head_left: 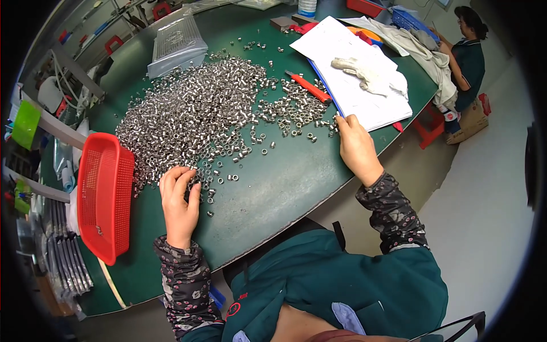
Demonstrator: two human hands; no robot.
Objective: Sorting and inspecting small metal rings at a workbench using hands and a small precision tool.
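A large heap of small shiny metal rings (194,105) covers the middle of the green table. At the heap's near edge, my left hand (179,206) rests over a few loose rings, its fingers bent and its thumb held apart. My right hand (359,149) is at the near corner of a stack of white papers (342,54) on a blue board. Its fingers are curled together beside the board's edge and some rings; what they hold, if anything, is hidden. A smaller spread of rings (297,108) lies left of the papers, with a red-handled cutter (309,88) across it.
Left of the heap stands a red perforated basket (105,196) with a few rings inside. Clear plastic bags (178,43) lie behind the heap, and a whitish glove (364,74) on the papers. Cloth (419,54) covers the far right corner; another person (470,57) sits beyond it.
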